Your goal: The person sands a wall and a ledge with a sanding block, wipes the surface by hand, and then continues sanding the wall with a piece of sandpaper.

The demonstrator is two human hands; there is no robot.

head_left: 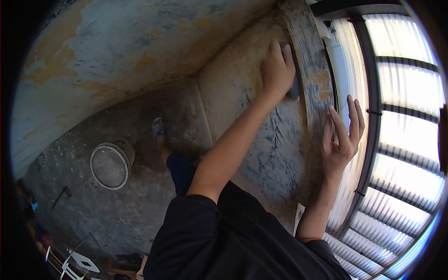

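Status: wall section (242, 100) looks partway at best, my read. Upper part by the block is mostly tan with fewer dark streaks; lower part has dense dark streaks. Adjoining strip (310, 60) has grey streaks and 1 or more tan patches. Can't tell which marks come from this work. No area reads as finished.

Dark handheld block (294, 89): at the upper wall section, just beside the strip. Long axis roughly parallel to the strip, near end toward the wearer, far end away. No distinct tip; blurred, exact type unclear.

Left hand (278, 74): fingers and palm clamped over the block. Right hand (341, 149): fingers spread, nothing held, by the window-side edge; contact unclear.
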